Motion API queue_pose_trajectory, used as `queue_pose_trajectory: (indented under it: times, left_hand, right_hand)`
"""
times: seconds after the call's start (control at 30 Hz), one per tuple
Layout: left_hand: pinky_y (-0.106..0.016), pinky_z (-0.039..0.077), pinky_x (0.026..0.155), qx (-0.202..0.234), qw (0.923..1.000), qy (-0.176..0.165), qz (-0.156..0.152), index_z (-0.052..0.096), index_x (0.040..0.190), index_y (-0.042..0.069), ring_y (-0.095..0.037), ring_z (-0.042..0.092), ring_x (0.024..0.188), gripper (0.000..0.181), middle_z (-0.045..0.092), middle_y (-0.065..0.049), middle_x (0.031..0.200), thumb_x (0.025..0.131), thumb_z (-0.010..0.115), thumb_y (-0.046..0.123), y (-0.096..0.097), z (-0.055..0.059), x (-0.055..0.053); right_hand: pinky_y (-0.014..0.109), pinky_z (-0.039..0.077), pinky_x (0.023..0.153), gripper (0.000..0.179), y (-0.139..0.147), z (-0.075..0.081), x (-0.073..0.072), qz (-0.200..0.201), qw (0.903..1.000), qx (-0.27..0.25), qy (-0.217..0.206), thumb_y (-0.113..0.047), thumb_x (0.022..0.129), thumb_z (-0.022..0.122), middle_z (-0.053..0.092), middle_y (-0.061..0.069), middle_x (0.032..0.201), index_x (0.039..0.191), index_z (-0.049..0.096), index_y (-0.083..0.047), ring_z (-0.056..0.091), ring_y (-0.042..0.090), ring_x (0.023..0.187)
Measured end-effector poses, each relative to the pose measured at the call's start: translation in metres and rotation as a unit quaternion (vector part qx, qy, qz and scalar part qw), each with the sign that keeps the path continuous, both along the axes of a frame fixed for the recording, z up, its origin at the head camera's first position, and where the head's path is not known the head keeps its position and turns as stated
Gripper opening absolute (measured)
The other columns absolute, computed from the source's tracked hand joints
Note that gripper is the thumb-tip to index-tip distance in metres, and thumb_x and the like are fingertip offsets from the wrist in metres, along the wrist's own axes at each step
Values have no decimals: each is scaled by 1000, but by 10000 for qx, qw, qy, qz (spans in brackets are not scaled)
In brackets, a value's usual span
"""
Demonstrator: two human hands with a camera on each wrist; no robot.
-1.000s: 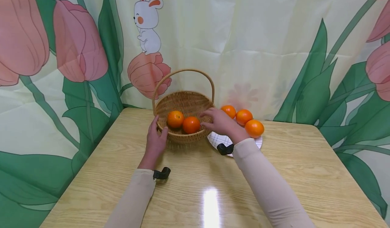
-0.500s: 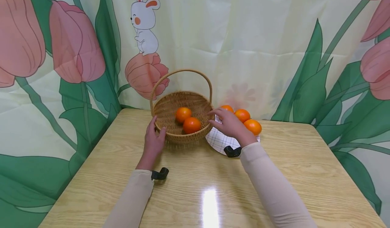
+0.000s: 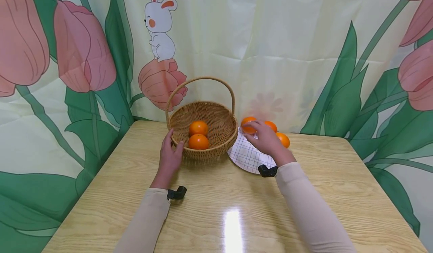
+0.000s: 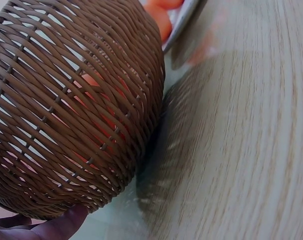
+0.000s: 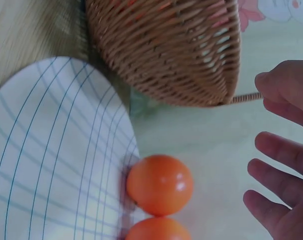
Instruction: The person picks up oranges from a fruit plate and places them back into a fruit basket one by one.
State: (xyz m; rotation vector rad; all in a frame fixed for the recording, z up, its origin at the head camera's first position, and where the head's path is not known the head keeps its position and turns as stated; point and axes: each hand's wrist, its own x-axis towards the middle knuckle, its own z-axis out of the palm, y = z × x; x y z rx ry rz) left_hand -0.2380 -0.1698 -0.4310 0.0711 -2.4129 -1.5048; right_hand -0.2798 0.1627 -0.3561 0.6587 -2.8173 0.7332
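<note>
The right hand [image 3: 267, 138], nearer the plate, is loosely spread and holds nothing, right of centre; the closest round, glossy orange fruit [image 3: 248, 120] lies up-left, near its fingertips, without evident long axis. The left hand [image 3: 170, 157] touches a brown wicker basket [image 3: 220, 119] containing two fruits [image 3: 199, 142]; whether it grips cannot be told. Beneath: a white, blue-checked plate [image 3: 250, 157], pale wooden table [image 3: 355, 181]; behind, a tulip-printed curtain [image 3: 287, 38].
</note>
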Motion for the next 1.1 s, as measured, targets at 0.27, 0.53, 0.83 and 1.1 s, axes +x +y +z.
queue_pose_trajectory:
  times: [0.27,0.53,0.83,1.1]
  left_hand:
    - [-53,29,115,28,10000,51,2,22,154,21,-32,28,145,64,27,-12,157,98,50,29,0,-1,0]
    - [-53,31,114,33,10000,83,-11,22,154,21,-31,29,144,63,27,-11,157,98,50,30,0,-1,-1]
    - [-53,29,115,20,10000,42,-28,22,155,19,-32,27,145,64,26,-12,157,98,49,30,0,-1,-2]
    - [-54,27,115,-11,10000,15,-14,21,155,20,-32,25,146,64,26,-11,158,99,49,30,0,-1,-1]
  right_hand:
    - [53,46,98,41,16,-8,-1,-231,9996,-50,168,-29,93,60,51,15,135,129,59,-10,54,36,114]
    - [55,43,102,40,29,-15,-2,-397,9990,-95,175,-26,92,61,51,16,134,128,60,-7,52,38,117]
    - [55,43,103,39,43,-25,-2,-667,9977,-79,105,-28,93,63,51,15,135,127,60,-9,51,38,121]
    - [57,42,102,44,52,-29,-1,-897,9960,37,-39,-26,91,64,48,19,136,130,56,-7,48,41,121]
